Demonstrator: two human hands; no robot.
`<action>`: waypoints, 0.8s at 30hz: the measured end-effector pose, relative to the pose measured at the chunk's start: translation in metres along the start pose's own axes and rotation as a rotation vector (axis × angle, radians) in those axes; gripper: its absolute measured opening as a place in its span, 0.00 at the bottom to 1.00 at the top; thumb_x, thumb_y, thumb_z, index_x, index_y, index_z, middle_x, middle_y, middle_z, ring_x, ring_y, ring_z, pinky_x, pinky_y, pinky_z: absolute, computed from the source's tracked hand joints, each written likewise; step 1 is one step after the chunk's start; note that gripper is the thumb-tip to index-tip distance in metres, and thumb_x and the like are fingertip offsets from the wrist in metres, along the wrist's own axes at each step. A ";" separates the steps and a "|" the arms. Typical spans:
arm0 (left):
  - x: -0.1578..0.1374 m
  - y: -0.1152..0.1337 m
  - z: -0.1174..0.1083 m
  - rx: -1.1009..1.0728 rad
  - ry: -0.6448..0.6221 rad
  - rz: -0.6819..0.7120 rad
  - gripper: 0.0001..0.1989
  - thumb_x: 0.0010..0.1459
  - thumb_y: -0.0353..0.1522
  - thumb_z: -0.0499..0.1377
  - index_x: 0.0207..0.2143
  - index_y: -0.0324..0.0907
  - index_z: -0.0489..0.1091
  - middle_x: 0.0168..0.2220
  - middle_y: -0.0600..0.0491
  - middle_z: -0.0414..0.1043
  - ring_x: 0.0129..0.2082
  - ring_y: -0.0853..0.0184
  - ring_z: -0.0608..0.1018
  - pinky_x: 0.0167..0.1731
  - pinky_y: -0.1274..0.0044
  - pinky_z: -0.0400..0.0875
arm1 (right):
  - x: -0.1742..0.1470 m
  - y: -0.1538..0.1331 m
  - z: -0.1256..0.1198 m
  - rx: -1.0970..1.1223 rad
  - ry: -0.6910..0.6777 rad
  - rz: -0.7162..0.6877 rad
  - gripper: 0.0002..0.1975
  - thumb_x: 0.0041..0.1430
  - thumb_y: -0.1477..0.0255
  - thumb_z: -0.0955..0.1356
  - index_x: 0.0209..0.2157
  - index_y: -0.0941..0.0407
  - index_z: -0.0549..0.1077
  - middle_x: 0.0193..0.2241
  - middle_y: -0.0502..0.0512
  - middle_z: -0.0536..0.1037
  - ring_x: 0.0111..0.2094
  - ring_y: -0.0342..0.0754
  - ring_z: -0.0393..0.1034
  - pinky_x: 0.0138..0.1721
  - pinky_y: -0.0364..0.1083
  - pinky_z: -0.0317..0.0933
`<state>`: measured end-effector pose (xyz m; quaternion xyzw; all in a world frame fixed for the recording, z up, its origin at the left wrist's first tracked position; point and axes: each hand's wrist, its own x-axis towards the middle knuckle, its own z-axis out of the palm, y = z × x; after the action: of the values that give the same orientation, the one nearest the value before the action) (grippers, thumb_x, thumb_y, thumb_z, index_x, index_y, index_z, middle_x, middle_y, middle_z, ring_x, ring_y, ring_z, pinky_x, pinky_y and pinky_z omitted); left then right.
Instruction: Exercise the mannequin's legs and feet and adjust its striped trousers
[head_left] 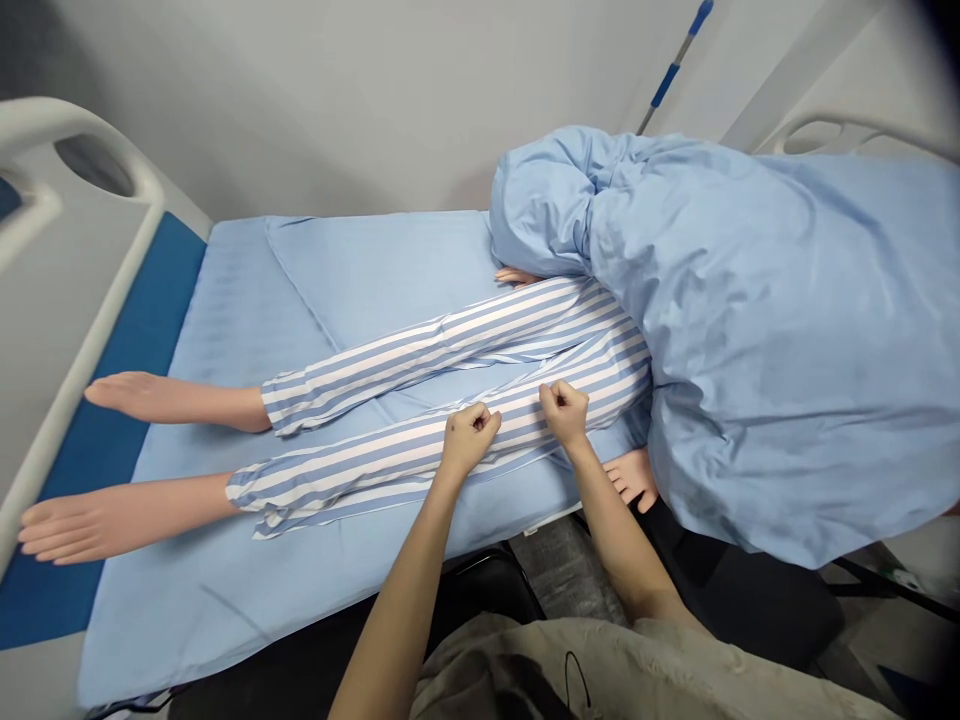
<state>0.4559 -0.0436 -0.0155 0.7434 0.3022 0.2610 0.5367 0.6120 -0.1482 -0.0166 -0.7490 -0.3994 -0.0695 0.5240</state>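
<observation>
A nursing mannequin in blue-and-white striped trousers (375, 455) lies on its back, bare feet (82, 525) at the left. My left hand (471, 436) is curled into a fist at the near leg, around the knee. Further up, over the thigh of that same leg, my right hand (565, 410) makes a fist too. I see nothing inside either fist. Whether they press on the cloth or hover just above it, I cannot tell. A bunched light-blue quilt (772, 330) covers the upper body, and a mannequin hand (632, 478) pokes out from under it.
The hospital bed has a light-blue sheet (247, 290) and a white-and-blue footboard (142, 330) at the left. Black chairs (739, 575) stand against the near side, and the quilt spreads over one. A blue-gripped pole (666, 85) leans by the wall.
</observation>
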 end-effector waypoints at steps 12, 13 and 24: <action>0.005 -0.006 -0.001 -0.104 0.050 -0.044 0.18 0.58 0.38 0.55 0.18 0.43 0.57 0.16 0.59 0.60 0.20 0.73 0.63 0.28 0.78 0.59 | 0.013 0.009 -0.019 0.122 0.108 0.118 0.24 0.58 0.60 0.66 0.17 0.54 0.52 0.15 0.44 0.52 0.20 0.39 0.48 0.24 0.42 0.48; 0.004 -0.007 0.000 -0.079 0.058 -0.033 0.18 0.57 0.38 0.55 0.18 0.43 0.56 0.16 0.60 0.57 0.21 0.73 0.62 0.27 0.78 0.58 | 0.016 0.012 -0.023 0.098 0.126 0.118 0.24 0.58 0.60 0.66 0.17 0.54 0.52 0.15 0.44 0.52 0.20 0.39 0.48 0.25 0.42 0.48; -0.007 0.022 0.022 -0.009 0.104 0.077 0.17 0.54 0.32 0.55 0.17 0.42 0.52 0.16 0.59 0.54 0.21 0.73 0.59 0.27 0.77 0.55 | 0.020 0.044 -0.026 -0.018 0.192 0.132 0.24 0.57 0.61 0.67 0.16 0.54 0.52 0.15 0.43 0.51 0.20 0.39 0.47 0.25 0.43 0.46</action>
<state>0.4704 -0.0684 -0.0009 0.7374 0.2995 0.3210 0.5132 0.6631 -0.1654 -0.0270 -0.7682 -0.2965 -0.1097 0.5567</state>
